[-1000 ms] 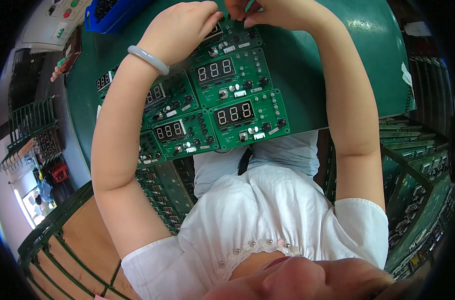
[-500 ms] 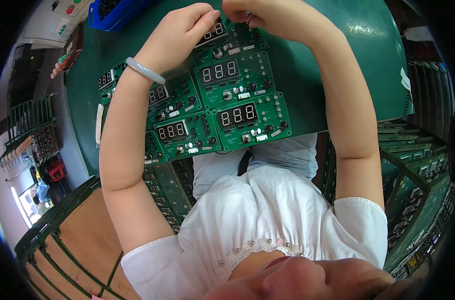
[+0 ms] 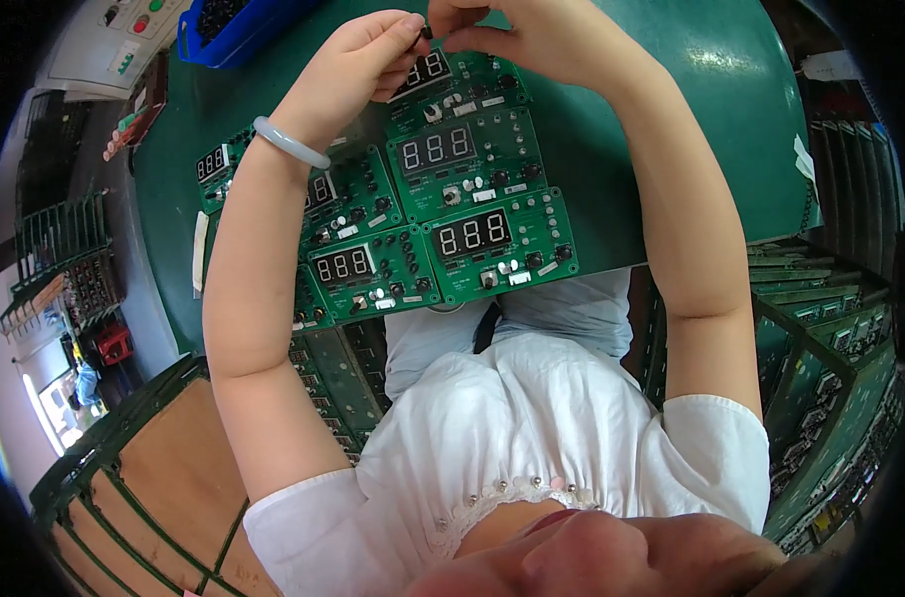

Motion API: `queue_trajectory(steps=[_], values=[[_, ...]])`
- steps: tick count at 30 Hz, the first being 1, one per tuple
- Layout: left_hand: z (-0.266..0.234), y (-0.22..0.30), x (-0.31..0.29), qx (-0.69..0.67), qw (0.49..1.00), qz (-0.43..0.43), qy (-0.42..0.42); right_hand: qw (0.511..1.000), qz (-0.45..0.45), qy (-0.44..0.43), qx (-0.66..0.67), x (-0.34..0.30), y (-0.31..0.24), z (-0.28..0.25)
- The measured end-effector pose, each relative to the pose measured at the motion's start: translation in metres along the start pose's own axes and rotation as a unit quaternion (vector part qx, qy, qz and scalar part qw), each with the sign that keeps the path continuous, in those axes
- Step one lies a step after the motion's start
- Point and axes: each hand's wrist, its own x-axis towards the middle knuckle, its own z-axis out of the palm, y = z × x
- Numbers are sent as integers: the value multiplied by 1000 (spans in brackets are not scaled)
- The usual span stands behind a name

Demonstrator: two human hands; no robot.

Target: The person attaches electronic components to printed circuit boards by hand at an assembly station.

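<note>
My left hand (image 3: 358,60), a pale bangle (image 3: 290,142) on its wrist, is closed with thumb and fingers pinching a small black part (image 3: 426,33). Its exact kind is too small to make out. Close by on the right, my right hand (image 3: 517,40) has thumb and forefinger apart, its fingertips near the part; the picture's upper edge cuts off some of it. Both hands are over the farthest green circuit board (image 3: 462,104), which has a three-digit display. A second circuit board (image 3: 517,149) lies nearer, then a third circuit board (image 3: 502,244) at the table edge.
More boards lie to the left, including a circuit board (image 3: 398,259) and a partly covered circuit board (image 3: 358,189). A blue bin (image 3: 249,35) of small black parts stands at the far left. Racks of boards (image 3: 820,338) flank the green table (image 3: 602,169).
My hands have come closer together, the right moving left and the left drawing back slightly. The small black part now shows at the left fingertips. The boards look unmoved.
</note>
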Motion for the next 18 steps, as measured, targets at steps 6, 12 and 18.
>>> queue_trajectory(steps=[6,12,18], values=[[5,-4,2,-49,998,-15,-19,999,26,36,25,1,-2,2],[5,-8,7,-38,999,-17,-30,999,24,35,-9,0,-7,-3],[3,-7,3,-86,996,-18,-4,994,92,41,47,-4,-2,-12]])
